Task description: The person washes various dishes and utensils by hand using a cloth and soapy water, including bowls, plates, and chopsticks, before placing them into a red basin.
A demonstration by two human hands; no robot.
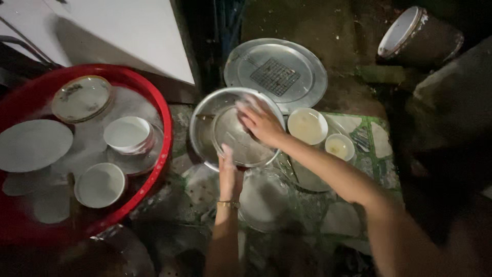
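Your left hand grips the near rim of a round metal bowl, fingers clenched on its edge, and tips it so its open mouth faces up and toward you; being round, it has no long axis. Your right hand rests inside, fingers spread loose on a shiny metal plate lying in the bowl. The bowl is dull silver and wet, on the floor between the red basin of soapy dishes and two small white bowls.
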